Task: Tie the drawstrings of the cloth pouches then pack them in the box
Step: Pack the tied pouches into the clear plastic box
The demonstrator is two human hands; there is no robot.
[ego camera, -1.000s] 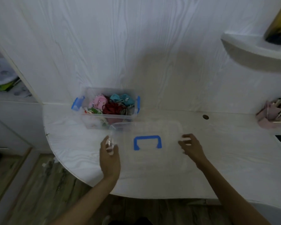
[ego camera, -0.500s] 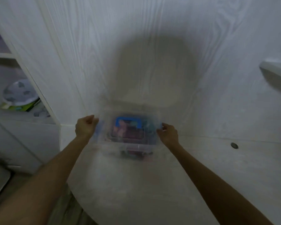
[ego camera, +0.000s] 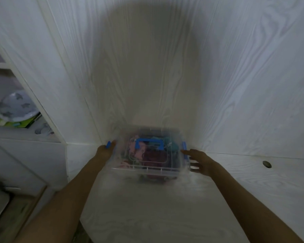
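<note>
Box (ego camera: 147, 155), lid on, sits between both hands, long axis crosswise. Left hand (ego camera: 106, 151) touches its left clasp; right hand (ego camera: 198, 162) hovers spread, empty, beside its right end.

Box (ego camera: 147, 155) smeared by motion blur, pouches (ego camera: 144, 154) inside only pink, maroon and teal blotches, left hand (ego camera: 106, 151) fingers hidden behind box wall, shelf clutter (ego camera: 16, 109) indistinct

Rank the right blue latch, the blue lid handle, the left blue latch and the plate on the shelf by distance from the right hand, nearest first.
From the right hand:
1. Right blue latch, beside its fingertips.
2. Blue lid handle, centre of the box lid.
3. Left blue latch, by the left hand.
4. Plate, on the far left shelf.
</note>
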